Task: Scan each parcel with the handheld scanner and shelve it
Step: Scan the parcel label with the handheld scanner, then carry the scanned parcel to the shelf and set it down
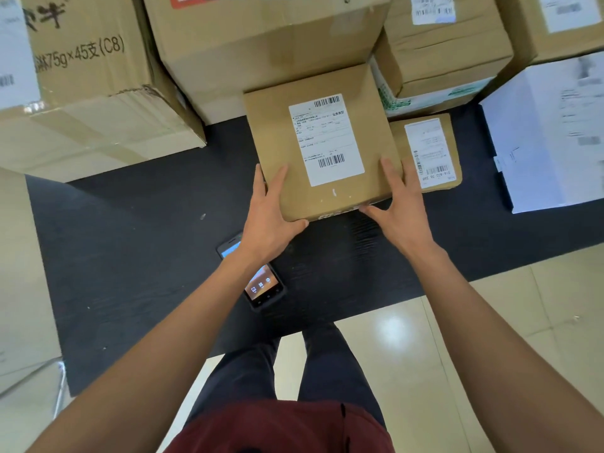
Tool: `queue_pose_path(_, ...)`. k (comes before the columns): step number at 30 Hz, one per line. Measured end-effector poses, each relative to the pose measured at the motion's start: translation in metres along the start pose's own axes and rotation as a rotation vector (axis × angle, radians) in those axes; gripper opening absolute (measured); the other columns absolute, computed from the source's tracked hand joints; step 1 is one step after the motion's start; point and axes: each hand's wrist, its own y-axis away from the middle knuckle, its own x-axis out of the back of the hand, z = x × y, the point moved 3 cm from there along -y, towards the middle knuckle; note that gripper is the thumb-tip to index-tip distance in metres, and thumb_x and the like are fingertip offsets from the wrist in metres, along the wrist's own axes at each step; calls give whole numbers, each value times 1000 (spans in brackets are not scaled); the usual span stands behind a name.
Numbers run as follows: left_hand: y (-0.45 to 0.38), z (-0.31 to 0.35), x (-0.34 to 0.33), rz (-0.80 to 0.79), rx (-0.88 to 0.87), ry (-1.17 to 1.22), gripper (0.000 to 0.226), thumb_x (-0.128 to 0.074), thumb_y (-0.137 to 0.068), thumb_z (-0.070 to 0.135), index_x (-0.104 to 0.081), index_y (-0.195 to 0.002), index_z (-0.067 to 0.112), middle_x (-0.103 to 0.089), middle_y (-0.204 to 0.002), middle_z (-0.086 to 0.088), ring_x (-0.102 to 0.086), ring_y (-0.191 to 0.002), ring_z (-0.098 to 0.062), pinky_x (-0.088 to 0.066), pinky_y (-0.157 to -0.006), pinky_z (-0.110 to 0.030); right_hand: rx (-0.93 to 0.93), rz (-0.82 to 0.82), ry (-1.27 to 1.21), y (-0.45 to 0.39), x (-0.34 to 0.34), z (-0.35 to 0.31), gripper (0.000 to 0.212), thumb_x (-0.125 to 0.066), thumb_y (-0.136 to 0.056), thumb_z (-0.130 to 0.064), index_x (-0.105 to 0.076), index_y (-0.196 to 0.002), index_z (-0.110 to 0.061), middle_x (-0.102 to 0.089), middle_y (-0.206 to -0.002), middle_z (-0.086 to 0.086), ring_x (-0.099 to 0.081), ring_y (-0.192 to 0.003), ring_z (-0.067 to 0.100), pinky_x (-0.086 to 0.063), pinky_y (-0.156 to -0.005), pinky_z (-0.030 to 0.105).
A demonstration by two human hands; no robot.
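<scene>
Looking down through the head camera, I am seeing both bare arms reaching forward and down to a flat cardboard parcel [322, 142]. My left hand [269, 210] is gripping its near left corner, fingers lying up the left edge and thumb hooked at the front edge. My right hand [400, 204] is gripping the near right corner, fingers laid on the top face and thumb stretching along the front edge.

The parcel is sitting over a black mat [130, 240] on pale glossy floor tiles [490, 338], with a white barcoded label [327, 138] facing up. The handheld scanner [258, 279] is lying on the mat just under my left wrist, its screen glowing. A smaller labelled parcel [431, 152] is touching the right side, and large brown cartons [261, 50] are crowding behind.
</scene>
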Motion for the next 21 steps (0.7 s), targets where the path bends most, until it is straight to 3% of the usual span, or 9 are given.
queue_pose_path(4,7,-2,5,31,-3,-16,100,-86,-74,29,-29,-156,38,3,-168,14,-18,-150,-5,-27,-105,-15,4,19,-7,12,2,-4,94,-81,-85,-32,-24,-160,-31,-9,-167,4,-7,-155,22,-19,-123,39)
queue_pose_path(7,18,0,12,43,-49,-18,94,-85,-75,29,-34,-154,39,3,-168,16,-13,-144,10,-22,-97,-2,13,61,-9,30,4,-8,91,-81,-85,-34,-27,-159,-31,-8,-167,3,-7,-155,20,-17,-122,36)
queue_pose_path(10,32,5,20,42,-102,-42,93,-83,-75,27,-35,-153,40,5,-168,18,-5,-138,21,-22,-96,-2,6,120,-45,52,5,-17,90,-82,-84,-35,-29,-158,-31,-9,-167,2,-11,-155,20,-23,-124,42)
queue_pose_path(16,59,17,42,62,-210,-95,93,-84,-76,26,-33,-152,46,9,-167,20,-6,-152,1,-38,-107,-30,-17,261,-121,104,7,-40,90,-82,-84,-38,-28,-157,-34,-14,-164,5,-22,-151,20,-31,-121,45)
queue_pose_path(21,72,39,47,84,-303,-124,96,-87,-75,25,-33,-152,44,12,-167,23,-3,-146,15,-29,-103,-16,-53,399,-134,135,17,-55,89,-81,-86,-38,-27,-158,-34,-13,-165,4,-20,-152,20,-28,-122,40)
